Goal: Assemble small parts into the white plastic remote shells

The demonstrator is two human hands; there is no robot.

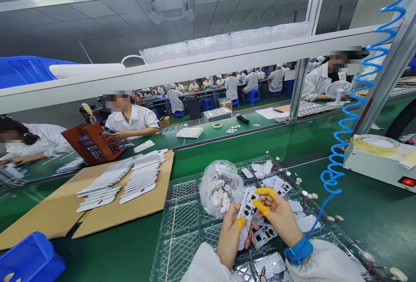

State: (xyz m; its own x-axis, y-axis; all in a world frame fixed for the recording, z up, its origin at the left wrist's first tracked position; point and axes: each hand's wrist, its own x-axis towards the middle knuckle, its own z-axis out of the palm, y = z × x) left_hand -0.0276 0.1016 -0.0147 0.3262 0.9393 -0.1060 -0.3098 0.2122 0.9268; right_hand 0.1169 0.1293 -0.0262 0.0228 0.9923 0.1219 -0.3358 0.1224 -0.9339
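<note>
The left hand and right hand have their grip closed on a white plastic panel with small cutouts, held up over a clear plastic tray. Yellow finger cots cover the right thumb and finger and the left thumb. A blue wrist strap circles the right wrist. Just beside the hands sits a clear bag of white round pieces, and more cutout panels lie in the tray. Small round discs dot the green table. Further left, white strips lie in rows on cardboard. A blue coiled hose hangs to the right.
</note>
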